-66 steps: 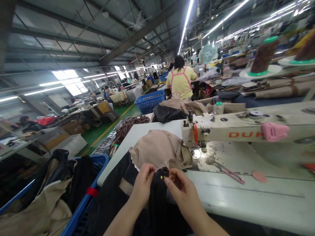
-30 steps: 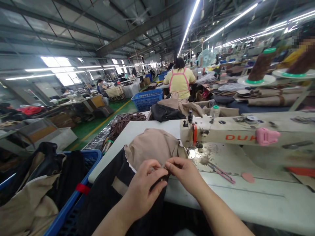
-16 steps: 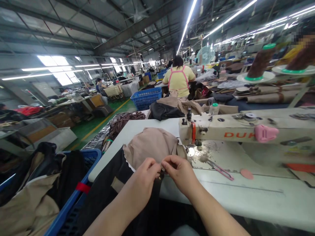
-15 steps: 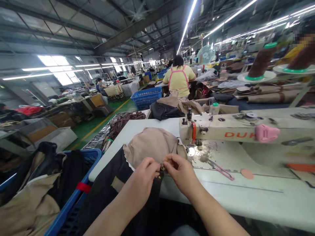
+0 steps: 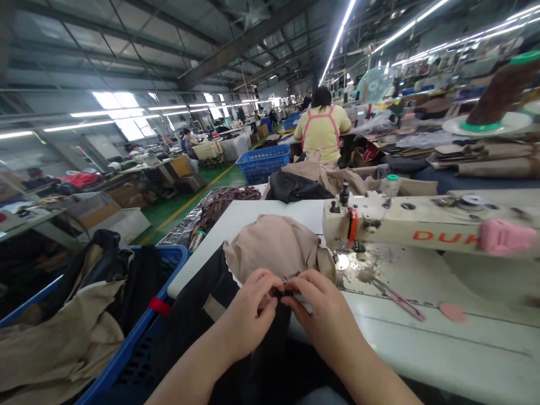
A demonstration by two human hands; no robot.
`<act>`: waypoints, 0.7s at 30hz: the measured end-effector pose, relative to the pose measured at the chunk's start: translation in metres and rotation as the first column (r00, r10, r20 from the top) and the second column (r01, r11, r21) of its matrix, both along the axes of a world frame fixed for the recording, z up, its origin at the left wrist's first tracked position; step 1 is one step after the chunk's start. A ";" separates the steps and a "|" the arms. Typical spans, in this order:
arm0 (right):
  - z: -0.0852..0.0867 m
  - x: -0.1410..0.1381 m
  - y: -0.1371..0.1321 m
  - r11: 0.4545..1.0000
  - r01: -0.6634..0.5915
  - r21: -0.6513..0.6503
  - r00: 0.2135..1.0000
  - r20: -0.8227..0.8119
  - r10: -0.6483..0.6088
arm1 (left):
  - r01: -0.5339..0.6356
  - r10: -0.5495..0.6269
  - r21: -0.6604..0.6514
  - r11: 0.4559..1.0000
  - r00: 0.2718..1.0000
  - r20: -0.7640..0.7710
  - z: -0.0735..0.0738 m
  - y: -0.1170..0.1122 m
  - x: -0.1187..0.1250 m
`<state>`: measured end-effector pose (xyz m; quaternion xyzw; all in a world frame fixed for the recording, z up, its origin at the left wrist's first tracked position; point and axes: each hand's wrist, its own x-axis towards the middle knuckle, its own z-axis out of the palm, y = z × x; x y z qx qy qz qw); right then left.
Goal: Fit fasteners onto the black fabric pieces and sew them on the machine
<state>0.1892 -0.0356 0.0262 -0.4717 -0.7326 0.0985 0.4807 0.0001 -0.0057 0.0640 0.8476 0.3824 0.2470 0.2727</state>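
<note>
Black fabric with a beige lining [image 5: 274, 244] lies over the left part of the white sewing table [image 5: 248, 209] and hangs down its front edge. My left hand [image 5: 255, 301] pinches a dark edge of this fabric between thumb and fingers. Close beside it, my right hand [image 5: 314, 295] pinches the same edge, its fingertips almost meeting the left ones. What exactly lies between the fingertips is partly hidden. Just right of the beige cloth stands the sewing machine [image 5: 392, 216], its lit needle area near my right hand. Pink-handled snips [image 5: 400, 301] lie on the machine bed.
At left a blue basket [image 5: 179, 264] holds black and beige fabric pieces. A flat pink disc [image 5: 452, 311] rests right of the snips. Black and beige fabric [image 5: 295, 185] is piled behind the table. Farther off are another blue basket [image 5: 264, 163] and a seated person [image 5: 323, 129].
The camera view has turned slightly left, so the scene sits farther right. Both hands still grip the fabric edge; the fingers have shifted, and darker material now shows between them.
</note>
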 end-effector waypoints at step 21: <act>-0.017 -0.005 0.002 0.932 0.068 0.357 0.939 0.294 -0.181 | -0.017 0.040 -0.217 0.976 0.994 0.104 -0.009 0.005 0.011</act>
